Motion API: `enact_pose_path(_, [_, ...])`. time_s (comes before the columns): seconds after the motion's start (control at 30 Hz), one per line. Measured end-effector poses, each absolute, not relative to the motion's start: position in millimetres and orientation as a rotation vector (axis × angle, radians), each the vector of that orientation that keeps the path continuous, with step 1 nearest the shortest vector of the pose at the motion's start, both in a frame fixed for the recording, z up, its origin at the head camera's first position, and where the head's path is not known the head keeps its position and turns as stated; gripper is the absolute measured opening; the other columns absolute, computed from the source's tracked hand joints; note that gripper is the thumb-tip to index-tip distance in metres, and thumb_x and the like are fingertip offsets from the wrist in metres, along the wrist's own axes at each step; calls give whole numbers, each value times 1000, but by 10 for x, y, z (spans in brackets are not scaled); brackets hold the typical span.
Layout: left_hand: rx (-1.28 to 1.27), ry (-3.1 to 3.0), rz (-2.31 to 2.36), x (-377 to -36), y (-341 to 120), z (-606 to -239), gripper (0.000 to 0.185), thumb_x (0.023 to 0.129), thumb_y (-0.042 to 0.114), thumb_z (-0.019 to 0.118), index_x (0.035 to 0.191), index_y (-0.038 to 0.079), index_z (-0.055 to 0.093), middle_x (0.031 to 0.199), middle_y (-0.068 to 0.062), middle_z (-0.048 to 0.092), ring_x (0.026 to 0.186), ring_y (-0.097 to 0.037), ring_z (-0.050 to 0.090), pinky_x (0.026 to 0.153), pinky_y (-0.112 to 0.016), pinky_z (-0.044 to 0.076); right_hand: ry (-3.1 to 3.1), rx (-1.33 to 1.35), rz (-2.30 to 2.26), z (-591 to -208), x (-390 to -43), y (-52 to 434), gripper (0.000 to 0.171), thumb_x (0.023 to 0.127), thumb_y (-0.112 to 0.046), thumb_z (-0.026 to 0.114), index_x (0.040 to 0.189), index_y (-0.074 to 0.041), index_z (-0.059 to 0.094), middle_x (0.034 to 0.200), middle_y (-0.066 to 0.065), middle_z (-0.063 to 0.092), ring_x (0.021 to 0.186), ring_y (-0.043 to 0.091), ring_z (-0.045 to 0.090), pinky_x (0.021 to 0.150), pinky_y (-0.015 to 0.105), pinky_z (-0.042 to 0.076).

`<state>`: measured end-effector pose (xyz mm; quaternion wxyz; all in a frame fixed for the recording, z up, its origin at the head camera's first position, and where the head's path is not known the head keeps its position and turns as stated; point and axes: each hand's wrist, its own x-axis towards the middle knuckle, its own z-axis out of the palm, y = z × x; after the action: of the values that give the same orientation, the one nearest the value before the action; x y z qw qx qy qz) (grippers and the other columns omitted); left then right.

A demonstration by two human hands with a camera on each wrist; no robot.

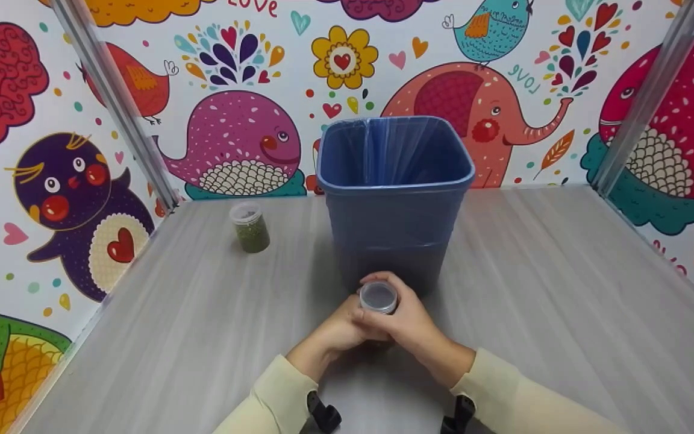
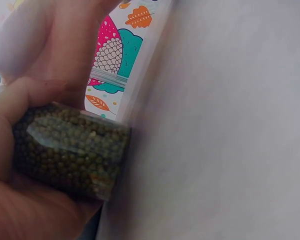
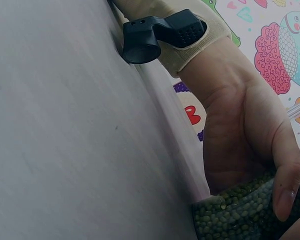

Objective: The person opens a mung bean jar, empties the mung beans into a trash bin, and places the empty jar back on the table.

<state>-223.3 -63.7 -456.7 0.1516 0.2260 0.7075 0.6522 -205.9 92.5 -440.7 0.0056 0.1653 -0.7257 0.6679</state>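
Note:
A clear jar of green mung beans (image 2: 72, 150) stands between both hands, close against the tabletop. My left hand (image 1: 338, 325) grips the lower body of the jar, its thumb lying across the beans in the right wrist view. Higher up, the fingers and thumb of my right hand (image 1: 410, 316) curl round the translucent screw lid (image 1: 378, 295). From above, the lid sits on the jar, and most of the body is hidden by the hands. A second lidded jar with green contents (image 1: 252, 232) stands upright at the back left.
A blue bin (image 1: 392, 220) with a clear liner stands just beyond the hands. The grey wood-grain table (image 1: 564, 289) is bounded by walls with cartoon animal prints and metal corner posts (image 1: 648, 96).

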Motion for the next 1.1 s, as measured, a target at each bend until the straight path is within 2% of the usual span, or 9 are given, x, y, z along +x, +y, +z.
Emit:
enact_pose_path(0.23, [660, 2047, 1868, -2238, -638, -4569, 62, 79, -5, 83, 137, -4, 61, 125, -4, 70, 109, -11, 62, 100, -30, 50, -2257, 463, 2137, -4414, -2041, 922, 69, 81, -16, 92, 138, -6, 54, 126, 10, 69, 116, 23, 62, 103, 37, 45])
enact_pose_path(0.53, [658, 2092, 1842, -2243, -631, -4568, 71, 77, -3, 83, 143, -4, 58, 130, -7, 70, 111, -10, 61, 102, -29, 49, -2242, 396, 2125, -4425, -2035, 906, 65, 79, -16, 92, 127, -5, 50, 123, 11, 67, 112, 23, 62, 100, 37, 46])
enact_pose_path(0.77, [661, 2078, 1855, -2245, -628, -4564, 84, 77, -4, 83, 154, -2, 49, 135, -9, 68, 114, -10, 60, 102, -29, 48, -2241, 393, 2115, -4418, -2031, 906, 63, 80, -15, 92, 126, -5, 50, 121, 11, 69, 112, 22, 63, 100, 37, 46])
enact_pose_path(0.97, [619, 2078, 1854, -2235, -632, -4554, 76, 75, -3, 83, 146, -2, 56, 125, -3, 70, 106, -11, 60, 95, -28, 49, -2224, 442, 2141, -4415, -2038, 916, 61, 82, -14, 90, 127, -3, 50, 122, 11, 70, 115, 24, 63, 103, 37, 45])
enact_pose_path(1.1, [609, 2065, 1859, -2229, -635, -4549, 65, 75, -4, 83, 136, -3, 63, 117, -1, 70, 102, -12, 61, 90, -28, 51, -2242, 474, 2115, -4415, -2041, 921, 58, 83, -15, 90, 127, -2, 55, 123, 11, 70, 115, 24, 63, 104, 38, 45])
